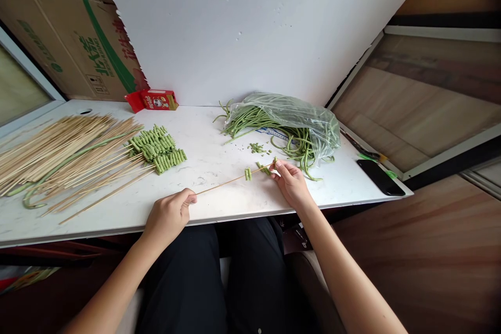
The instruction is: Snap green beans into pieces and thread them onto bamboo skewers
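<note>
My left hand (170,214) is closed around one end of a thin bamboo skewer (223,184), which slants up to the right over the table. At its far end my right hand (289,180) pinches a short piece of green long bean (275,162) at the skewer's tip. Whether the skewer has gone through this piece I cannot tell. A pair of cut bean pieces (248,174) shows along the skewer's line, and more cut pieces (263,168) lie beside my right fingers, partly hidden by them.
Left on the white table (219,209) lie many loose bamboo skewers (58,151), with finished bean skewers (156,146) stacked beside them. Long beans (254,120) spill from a clear plastic bag (297,107) behind bean trimmings (256,147). A red packet (156,99) and a phone (380,176) lie further out.
</note>
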`<state>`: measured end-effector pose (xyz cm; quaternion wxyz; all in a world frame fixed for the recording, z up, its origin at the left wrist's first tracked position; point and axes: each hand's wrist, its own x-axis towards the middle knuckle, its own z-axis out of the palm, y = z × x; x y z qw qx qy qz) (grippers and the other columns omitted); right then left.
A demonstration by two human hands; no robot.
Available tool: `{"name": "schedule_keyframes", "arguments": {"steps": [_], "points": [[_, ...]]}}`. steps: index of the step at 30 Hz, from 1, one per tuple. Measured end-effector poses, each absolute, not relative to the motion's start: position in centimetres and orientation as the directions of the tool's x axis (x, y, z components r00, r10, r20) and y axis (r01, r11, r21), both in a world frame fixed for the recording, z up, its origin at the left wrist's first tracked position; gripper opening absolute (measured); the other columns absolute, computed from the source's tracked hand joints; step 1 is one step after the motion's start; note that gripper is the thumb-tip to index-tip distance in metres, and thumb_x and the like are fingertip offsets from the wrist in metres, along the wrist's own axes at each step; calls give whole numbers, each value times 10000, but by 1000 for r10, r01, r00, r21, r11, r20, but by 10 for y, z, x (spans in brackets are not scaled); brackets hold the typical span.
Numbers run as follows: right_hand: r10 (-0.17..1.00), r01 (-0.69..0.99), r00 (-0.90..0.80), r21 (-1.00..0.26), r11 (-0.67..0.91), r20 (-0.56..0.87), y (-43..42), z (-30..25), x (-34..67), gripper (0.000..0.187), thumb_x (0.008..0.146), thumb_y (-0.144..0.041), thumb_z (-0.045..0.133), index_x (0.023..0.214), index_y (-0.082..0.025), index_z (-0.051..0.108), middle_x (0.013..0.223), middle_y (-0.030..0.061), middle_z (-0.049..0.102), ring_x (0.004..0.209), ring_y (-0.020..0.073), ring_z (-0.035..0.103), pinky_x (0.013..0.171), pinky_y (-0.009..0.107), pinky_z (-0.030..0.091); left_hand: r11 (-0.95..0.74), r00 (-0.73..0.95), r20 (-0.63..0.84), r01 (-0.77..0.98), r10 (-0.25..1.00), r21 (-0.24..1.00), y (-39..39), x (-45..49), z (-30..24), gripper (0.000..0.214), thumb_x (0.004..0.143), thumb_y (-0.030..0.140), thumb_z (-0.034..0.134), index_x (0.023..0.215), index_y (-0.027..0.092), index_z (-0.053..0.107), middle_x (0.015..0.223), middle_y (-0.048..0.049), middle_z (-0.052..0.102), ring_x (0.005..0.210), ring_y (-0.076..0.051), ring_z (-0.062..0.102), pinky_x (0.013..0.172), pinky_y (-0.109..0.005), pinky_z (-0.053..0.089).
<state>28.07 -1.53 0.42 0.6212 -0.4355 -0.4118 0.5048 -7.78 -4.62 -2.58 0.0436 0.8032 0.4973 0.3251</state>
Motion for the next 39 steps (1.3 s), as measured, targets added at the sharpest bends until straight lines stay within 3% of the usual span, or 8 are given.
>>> {"name": "schedule_keyframes", "arguments": {"steps": [14, 23, 30, 34, 39], "points": [[955, -241, 277, -955, 175, 105, -18, 2, 264, 331, 782, -553, 891, 850, -243, 799, 887, 29, 703, 903, 207, 624, 712, 323, 510, -493, 287, 472, 771, 833, 402, -45, -80, -30, 284, 1034, 211, 444, 869, 232, 675, 803, 27, 791, 681, -165, 755, 637, -259, 512], [938, -214, 328, -958, 193, 115, -20, 0, 258, 324, 810, -557, 859, 875, -246, 796, 906, 29, 725, 916, 219, 646, 733, 342, 515, -497, 320, 434, 772, 843, 396, -45, -80, -23, 274, 849, 60, 423, 869, 228, 638, 782, 22, 765, 675, -170, 742, 626, -255, 507], [934, -152, 321, -964, 216, 159, -20, -2, 259, 323, 849, -576, 821, 894, -258, 798, 960, 36, 746, 937, 227, 652, 750, 349, 516, -478, 317, 406, 785, 857, 394, -45, -79, -22, 253, 824, 67, 437, 857, 230, 627, 774, 17, 763, 679, -177, 737, 639, -264, 508], [951, -60, 254, -978, 200, 179, -26, -7, 245, 276, 875, -544, 812, 874, -268, 813, 971, 37, 776, 990, 245, 676, 871, 374, 526, -484, 322, 414, 784, 852, 388, -46, -78, -22, 255, 834, 75, 439, 854, 237, 633, 771, 18, 766, 688, -180, 745, 631, -261, 504], [966, -88, 219, -984, 157, 135, -32, -11, 227, 301, 878, -557, 797, 858, -256, 805, 985, 52, 789, 982, 261, 687, 907, 386, 515, -493, 319, 435, 782, 842, 382, -46, -78, -23, 269, 861, 73, 432, 852, 240, 643, 777, 18, 781, 677, -180, 751, 622, -260, 512]]}}
